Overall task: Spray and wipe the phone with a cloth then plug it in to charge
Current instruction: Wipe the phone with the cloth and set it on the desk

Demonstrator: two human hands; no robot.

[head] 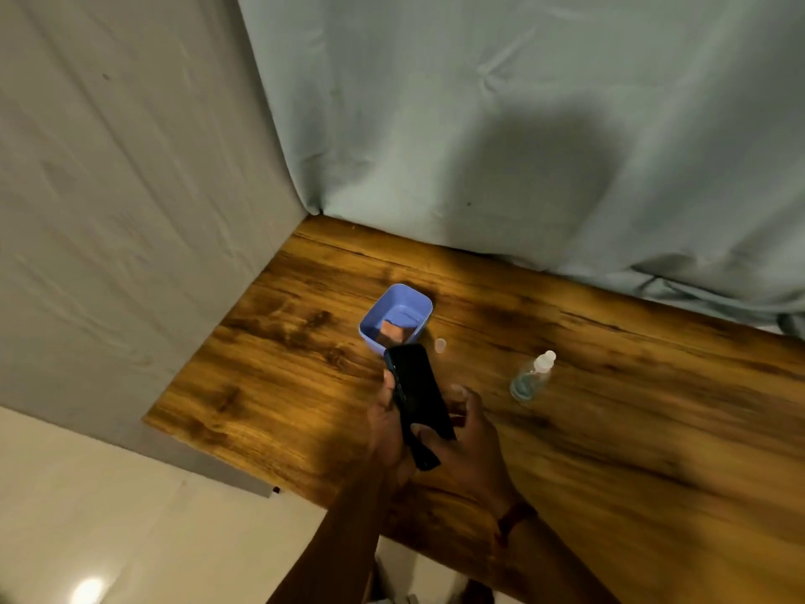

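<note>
Phone (416, 401) clamped edgewise in left hand (387, 422), right hand (464, 433) pinching its near end above tabletop (610, 407); spray bottle (532, 377) at 2 o'clock, cloth tub (396, 318) at 12; thin grip risks drop.

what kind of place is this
Probably a makeshift indoor workspace: a wooden table pushed into a corner, pale sheets draped behind it as a backdrop, and glossy tiled floor below.

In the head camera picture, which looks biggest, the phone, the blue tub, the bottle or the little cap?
1. phone, though it is held up nearer the camera
2. blue tub
3. bottle
4. little cap
</note>
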